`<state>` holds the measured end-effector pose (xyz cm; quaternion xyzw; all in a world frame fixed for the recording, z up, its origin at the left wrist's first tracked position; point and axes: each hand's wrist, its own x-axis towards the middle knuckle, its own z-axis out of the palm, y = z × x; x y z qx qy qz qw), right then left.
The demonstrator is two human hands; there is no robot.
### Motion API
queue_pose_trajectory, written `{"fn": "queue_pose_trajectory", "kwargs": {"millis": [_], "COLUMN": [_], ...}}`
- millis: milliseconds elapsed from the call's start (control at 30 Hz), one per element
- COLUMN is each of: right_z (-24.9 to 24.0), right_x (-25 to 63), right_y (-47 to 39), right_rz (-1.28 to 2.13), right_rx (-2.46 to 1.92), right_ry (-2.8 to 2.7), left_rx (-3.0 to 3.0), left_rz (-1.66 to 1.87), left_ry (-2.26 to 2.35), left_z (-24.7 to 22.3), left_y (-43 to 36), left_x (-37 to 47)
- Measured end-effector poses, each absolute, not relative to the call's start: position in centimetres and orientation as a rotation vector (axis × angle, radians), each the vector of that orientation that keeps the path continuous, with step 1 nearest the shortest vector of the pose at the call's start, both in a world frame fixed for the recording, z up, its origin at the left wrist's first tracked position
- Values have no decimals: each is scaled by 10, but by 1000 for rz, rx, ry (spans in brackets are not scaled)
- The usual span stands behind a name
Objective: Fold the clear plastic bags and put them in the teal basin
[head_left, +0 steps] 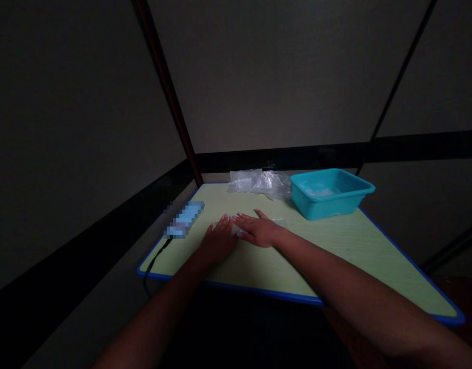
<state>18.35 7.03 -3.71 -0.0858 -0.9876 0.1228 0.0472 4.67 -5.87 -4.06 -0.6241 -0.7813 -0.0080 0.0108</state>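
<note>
- Film (281,223): clear, lying flat on the worktop (366,246), left of centre, mostly covered by both hands.
- Left hand (220,243): palm down, open, fingers nearly straight towards the far edge. No grip visible; underside hidden.
- Right hand (261,230): palm down, open, fingers spread, tips meeting the left hand's fingertips. No hold visible; contact beneath cannot be confirmed.
- Progress (judged): one film is laid out, with pressing or smoothing apparently in hand. Completion cannot be determined.
- Remaining stock (judged): heap (251,180) of clear plastic at the far edge, outside the hands' contact; tub (328,210) at the far right corner, containing clear plastic (320,191).
- Clearance: widest towards the right edge. Near edge runs beneath the forearms.
- Limits: device (185,218), blurred, at the left edge; cord (158,254) crosses near the near left corner; wall (274,92) stands behind the far edge.
</note>
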Motion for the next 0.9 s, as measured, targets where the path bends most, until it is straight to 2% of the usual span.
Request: {"fn": "queue_pose_trajectory", "kwargs": {"millis": [367,567,800,900], "right_z": [-35,-36,-35,-34], "right_x": [183,183,183,184], "right_y": [70,70,69,68], "right_rz": [329,342,328,329], "right_rx": [-273,-274,-290,-291], "right_ry": [-3038,-3033,-3037,-3039], "left_rx": [-1971,-1851,-1982,-2071], "left_rz": [27,-67,-177,-154], "left_ry": [-2540,-2566,-2256,-2263], "left_z": [-35,-42,-45,-45], "left_y": [-76,-76,-77,-76], "left_x": [9,6,9,9]}}
